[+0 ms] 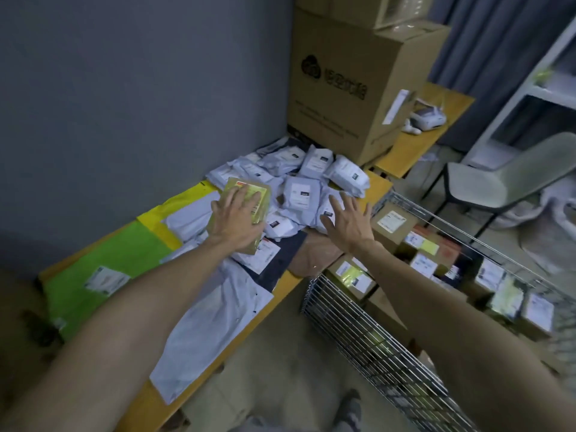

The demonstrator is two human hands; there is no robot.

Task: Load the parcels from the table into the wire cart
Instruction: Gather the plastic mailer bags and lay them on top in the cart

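On the left, a green mailer [103, 263] is lying flat on the table [291, 277], with white bags overlapping it. Just right of it, the left hand [237, 221] is resting palm-down on a taped brown box [247, 188], fingers straight and spread across its top face. Whether the thumb is hooking the box's edge is not clear. The box is sitting on the heap of white mailers [302, 194], and its long axis is running near to far, roughly in line with the left forearm. It is lying directly under the left fingers and projecting beyond them on the far side.

The right hand [350, 221] is hovering with fingers splayed above the mailers at the table's right edge, holding nothing, apart from the box and to its right. So the box is lying left of the right fingers, and the left hand is plainly the nearer. Further right, the wire cart [374, 347] is standing beside the table, already holding labelled cartons [392, 222]; the box will likely need to travel rightward.
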